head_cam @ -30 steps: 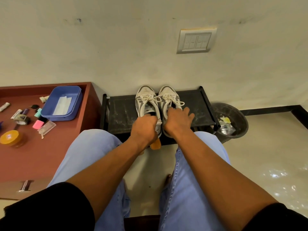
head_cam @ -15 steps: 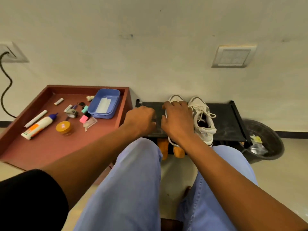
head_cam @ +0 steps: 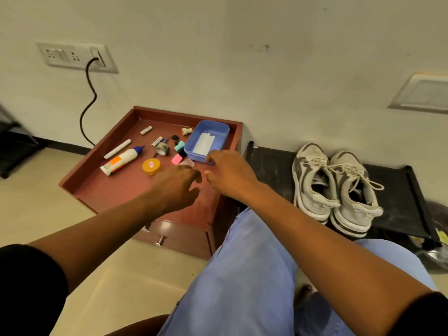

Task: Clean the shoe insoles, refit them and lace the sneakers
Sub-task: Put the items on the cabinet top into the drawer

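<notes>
Two grey-and-white laced sneakers, the left one (head_cam: 311,180) and the right one (head_cam: 352,190), stand side by side on a black low rack (head_cam: 400,190) at the right, untouched. My left hand (head_cam: 178,186) hovers over the red-brown side table (head_cam: 116,185) with loosely curled fingers, holding nothing. My right hand (head_cam: 229,174) reaches beside it, fingers near the front edge of a blue tray (head_cam: 219,132) that holds white sheets (head_cam: 203,143). Whether the fingers touch the tray I cannot tell.
On the side table lie a glue bottle (head_cam: 122,160), a white marker (head_cam: 117,149), an orange-lidded jar (head_cam: 151,166), a tape roll (head_cam: 162,149), pink (head_cam: 176,159) and teal (head_cam: 179,145) small items. A black bin (head_cam: 436,243) sits at the far right. A cable (head_cam: 88,103) hangs from the wall socket.
Both hands left the sneakers and moved left over the side table; the view turned left. The sneakers stay on the rack.
</notes>
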